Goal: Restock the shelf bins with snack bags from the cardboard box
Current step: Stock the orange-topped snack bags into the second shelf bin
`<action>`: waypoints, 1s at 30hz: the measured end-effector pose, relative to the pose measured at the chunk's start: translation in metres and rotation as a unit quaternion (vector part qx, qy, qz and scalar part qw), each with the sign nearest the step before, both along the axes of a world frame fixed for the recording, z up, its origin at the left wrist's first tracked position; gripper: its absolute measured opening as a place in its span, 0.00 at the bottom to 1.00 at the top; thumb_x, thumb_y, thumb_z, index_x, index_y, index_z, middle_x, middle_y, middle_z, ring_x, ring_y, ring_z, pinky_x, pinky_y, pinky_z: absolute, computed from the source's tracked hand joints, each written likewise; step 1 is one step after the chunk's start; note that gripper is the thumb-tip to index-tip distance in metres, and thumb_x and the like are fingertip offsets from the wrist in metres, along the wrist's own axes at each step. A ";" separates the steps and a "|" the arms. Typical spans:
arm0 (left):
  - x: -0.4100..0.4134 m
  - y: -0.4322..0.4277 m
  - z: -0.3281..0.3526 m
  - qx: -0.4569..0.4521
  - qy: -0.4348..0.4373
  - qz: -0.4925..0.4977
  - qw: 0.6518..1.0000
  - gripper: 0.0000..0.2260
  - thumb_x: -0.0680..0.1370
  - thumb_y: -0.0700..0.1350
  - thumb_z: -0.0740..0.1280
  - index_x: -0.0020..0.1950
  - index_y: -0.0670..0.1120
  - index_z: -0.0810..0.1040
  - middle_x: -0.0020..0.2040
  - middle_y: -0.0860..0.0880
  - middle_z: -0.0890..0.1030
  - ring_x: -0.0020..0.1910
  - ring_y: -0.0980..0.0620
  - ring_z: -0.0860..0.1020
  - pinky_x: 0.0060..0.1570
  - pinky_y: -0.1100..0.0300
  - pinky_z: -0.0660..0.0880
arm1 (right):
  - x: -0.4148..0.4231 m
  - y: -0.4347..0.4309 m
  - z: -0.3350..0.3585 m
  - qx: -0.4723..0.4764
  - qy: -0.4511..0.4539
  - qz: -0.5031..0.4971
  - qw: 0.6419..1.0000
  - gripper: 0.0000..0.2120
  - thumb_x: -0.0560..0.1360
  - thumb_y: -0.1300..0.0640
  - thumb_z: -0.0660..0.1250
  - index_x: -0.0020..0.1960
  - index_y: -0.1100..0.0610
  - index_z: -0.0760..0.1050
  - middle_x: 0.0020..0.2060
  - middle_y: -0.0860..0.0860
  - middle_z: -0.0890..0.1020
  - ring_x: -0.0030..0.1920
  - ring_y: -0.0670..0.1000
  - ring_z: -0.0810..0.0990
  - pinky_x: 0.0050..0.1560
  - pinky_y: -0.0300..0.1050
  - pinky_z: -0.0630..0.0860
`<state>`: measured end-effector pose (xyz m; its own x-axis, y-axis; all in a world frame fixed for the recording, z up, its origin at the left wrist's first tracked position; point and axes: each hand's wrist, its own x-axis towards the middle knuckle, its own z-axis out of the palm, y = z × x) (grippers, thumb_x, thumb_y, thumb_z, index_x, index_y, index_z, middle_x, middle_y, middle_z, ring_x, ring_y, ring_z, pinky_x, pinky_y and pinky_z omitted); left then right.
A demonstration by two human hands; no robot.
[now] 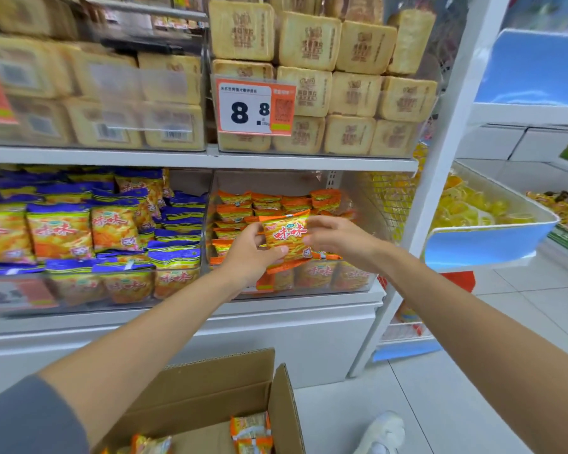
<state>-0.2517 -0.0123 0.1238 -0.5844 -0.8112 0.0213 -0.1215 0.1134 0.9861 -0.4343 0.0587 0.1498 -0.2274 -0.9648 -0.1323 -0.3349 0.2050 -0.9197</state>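
Note:
An orange snack bag (287, 235) is held upright in front of the clear shelf bin (358, 283) that holds several orange bags. My left hand (250, 253) grips its lower left edge. My right hand (338, 239) touches its right edge, fingers curled around it. The open cardboard box (210, 388) stands on the floor below, with a few orange bags (251, 432) lying in it.
A bin of purple-topped snack bags (95, 231) sits to the left. Bread-like packs (325, 77) and a price tag (254, 108) fill the shelf above. A white upright (446, 158) borders blue-fronted bins (486, 244) on the right. My white shoe (382, 434) rests on the tiled floor.

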 end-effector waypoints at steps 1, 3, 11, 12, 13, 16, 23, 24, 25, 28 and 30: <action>0.001 -0.001 0.003 -0.015 -0.008 -0.004 1.000 0.23 0.76 0.40 0.70 0.70 0.46 0.69 0.62 0.48 0.79 0.54 0.53 0.80 0.42 0.67 0.79 | 0.011 -0.004 -0.002 0.003 0.013 0.001 1.000 0.25 0.72 0.57 0.74 0.67 0.56 0.71 0.62 0.51 0.78 0.62 0.50 0.77 0.64 0.48 0.74; 0.009 -0.008 0.009 -0.100 -0.057 0.002 0.993 0.21 0.76 0.44 0.72 0.68 0.46 0.71 0.61 0.50 0.80 0.57 0.53 0.79 0.51 0.61 0.79 | 0.027 -0.013 -0.002 -0.010 0.031 -0.024 0.999 0.26 0.71 0.56 0.75 0.66 0.58 0.72 0.61 0.52 0.79 0.62 0.53 0.77 0.63 0.48 0.74; 0.067 -0.090 0.012 -0.175 -0.088 0.170 0.966 0.14 0.75 0.49 0.72 0.57 0.46 0.75 0.43 0.49 0.76 0.39 0.55 0.75 0.36 0.64 0.68 | 0.050 -0.067 -0.007 -0.099 0.039 -0.142 0.984 0.28 0.71 0.58 0.75 0.68 0.59 0.70 0.56 0.49 0.77 0.55 0.48 0.74 0.53 0.42 0.70; 0.067 -0.100 0.008 -0.158 -0.085 0.159 0.971 0.14 0.76 0.49 0.71 0.58 0.46 0.74 0.43 0.50 0.77 0.40 0.55 0.76 0.37 0.64 0.69 | 0.052 -0.079 -0.010 -0.119 0.048 -0.153 0.980 0.23 0.71 0.58 0.76 0.63 0.56 0.72 0.52 0.47 0.78 0.52 0.47 0.75 0.52 0.42 0.71; 0.065 -0.109 0.004 -0.148 -0.081 0.148 0.974 0.14 0.76 0.50 0.71 0.58 0.46 0.74 0.44 0.50 0.77 0.42 0.54 0.76 0.37 0.63 0.70 | 0.054 -0.092 -0.013 -0.134 0.058 -0.160 0.976 0.19 0.70 0.58 0.76 0.58 0.55 0.74 0.49 0.46 0.79 0.50 0.47 0.77 0.51 0.42 0.73; 0.059 -0.128 -0.007 -0.138 -0.072 0.120 0.981 0.12 0.77 0.52 0.69 0.55 0.48 0.74 0.43 0.51 0.77 0.39 0.55 0.75 0.35 0.64 0.71 | 0.053 -0.143 -0.026 -0.155 0.077 -0.166 0.971 0.18 0.69 0.59 0.77 0.56 0.59 0.76 0.51 0.52 0.82 0.49 0.50 0.79 0.49 0.42 0.75; 0.053 -0.140 -0.023 -0.123 0.002 0.096 0.988 0.09 0.77 0.48 0.69 0.42 0.48 0.71 0.31 0.50 0.70 0.21 0.61 0.66 0.23 0.70 0.61 | 0.042 -0.229 -0.043 -0.191 0.183 -0.183 0.947 0.19 0.71 0.53 0.74 0.60 0.58 0.77 0.54 0.51 0.83 0.54 0.52 0.81 0.53 0.43 0.77; 0.053 -0.141 -0.024 -0.125 0.011 0.095 0.988 0.09 0.77 0.48 0.69 0.41 0.48 0.71 0.30 0.50 0.70 0.20 0.61 0.65 0.23 0.70 0.61 | 0.043 -0.235 -0.045 -0.185 0.183 -0.183 0.948 0.19 0.72 0.54 0.73 0.60 0.58 0.77 0.55 0.52 0.82 0.54 0.53 0.81 0.52 0.44 0.77; 0.053 -0.141 -0.025 -0.126 0.017 0.093 0.988 0.09 0.77 0.48 0.69 0.41 0.48 0.71 0.29 0.51 0.69 0.20 0.61 0.65 0.23 0.70 0.61 | 0.043 -0.240 -0.048 -0.174 0.192 -0.175 0.950 0.18 0.73 0.54 0.72 0.61 0.59 0.76 0.54 0.51 0.82 0.54 0.52 0.80 0.51 0.42 0.75; 0.053 -0.144 -0.028 -0.123 0.035 0.080 0.989 0.09 0.77 0.47 0.69 0.41 0.47 0.70 0.28 0.51 0.68 0.21 0.60 0.64 0.23 0.69 0.61 | 0.041 -0.249 -0.056 -0.163 0.214 -0.169 0.948 0.18 0.75 0.55 0.71 0.63 0.58 0.74 0.55 0.52 0.81 0.55 0.51 0.79 0.48 0.36 0.70; 0.053 -0.144 -0.028 -0.122 0.041 0.073 0.989 0.10 0.77 0.47 0.68 0.41 0.47 0.70 0.27 0.52 0.68 0.21 0.60 0.64 0.23 0.70 0.61 | 0.041 -0.249 -0.059 -0.175 0.210 -0.192 0.943 0.22 0.75 0.55 0.71 0.65 0.59 0.70 0.56 0.53 0.79 0.57 0.53 0.78 0.47 0.34 0.67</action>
<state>-0.1989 -0.1559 0.0955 -0.4497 -0.8515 0.2698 -0.0746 0.3368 0.9386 -0.3929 -0.1902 0.0912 -0.5293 -0.7688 0.3588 -0.6482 0.0935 -0.7557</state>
